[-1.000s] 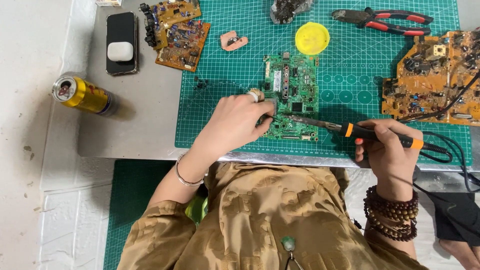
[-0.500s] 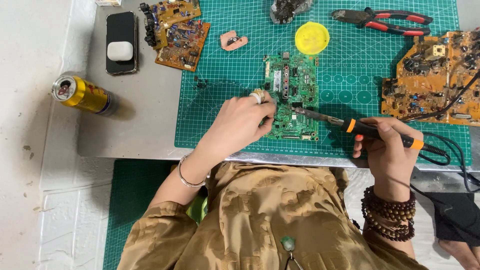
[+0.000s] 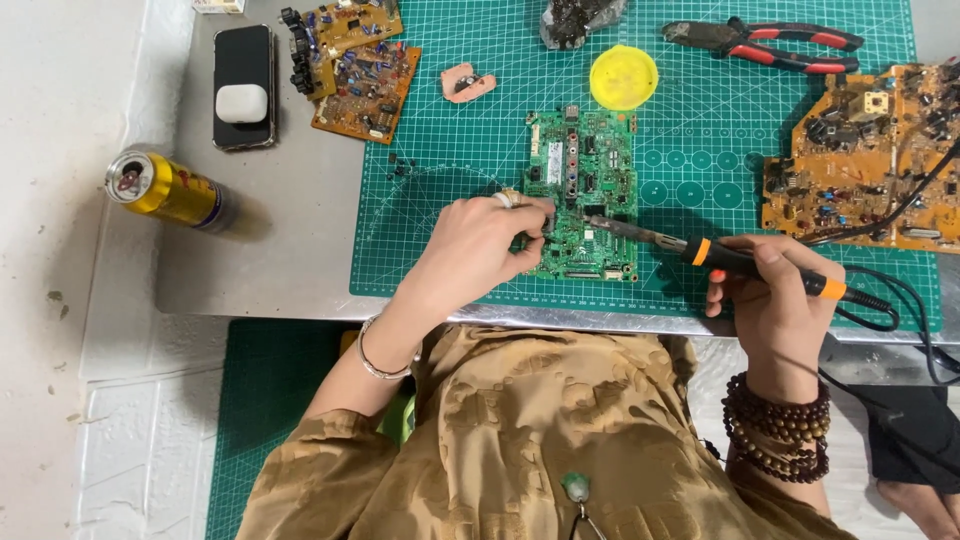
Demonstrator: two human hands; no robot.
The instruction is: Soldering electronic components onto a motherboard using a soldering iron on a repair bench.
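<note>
A green circuit board lies on the green cutting mat. My left hand rests on the board's lower left part, fingers pinched together there; whether they hold anything is hidden. My right hand grips a black and orange soldering iron like a pen. The iron's metal tip touches the board near its middle, just right of my left fingers.
A large orange circuit board lies at the right with the iron's cable over it. Red-handled pliers, a yellow lid, two small orange boards, a phone with a white case and a yellow can surround the mat.
My left hand has shifted up and slightly left along the board. The soldering iron's tip moved up to the board's middle, with my right hand following.
</note>
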